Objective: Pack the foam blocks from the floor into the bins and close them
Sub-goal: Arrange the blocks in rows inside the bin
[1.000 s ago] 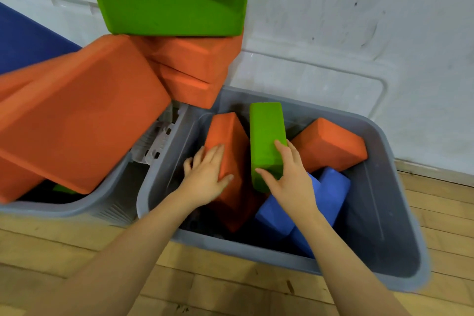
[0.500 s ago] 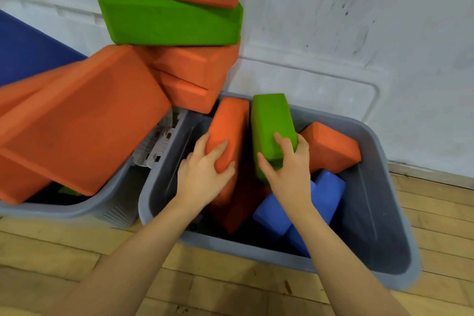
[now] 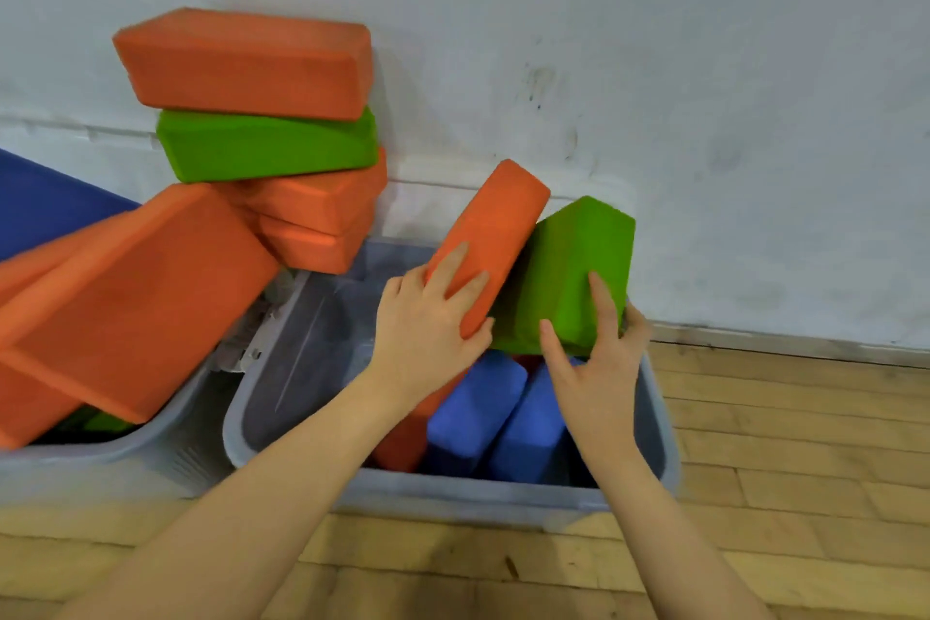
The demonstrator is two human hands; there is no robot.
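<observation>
Risk: my left hand [image 3: 428, 322] grips orange block [image 3: 490, 242], right hand [image 3: 591, 357] grips green block [image 3: 573, 277], both tilted above bin [image 3: 282, 368]; stacked blocks [image 3: 261, 136] nearby could topple if bumped.

- Both forearms are bare and reach forward from the bottom of the view, converging toward the middle.
- The left hand [image 3: 428, 322] is turned palm down, fingers spread and curled over the lower end of an orange block [image 3: 495, 232], thumb tucked under its near edge, gripping it.
- The right hand [image 3: 596, 357] is turned palm forward, wrist bent back, thumb and index finger splayed wide across the near face of a green block [image 3: 573, 267], the other fingers wrapped round its right side.
- The two hands sit close side by side, not touching.
</observation>
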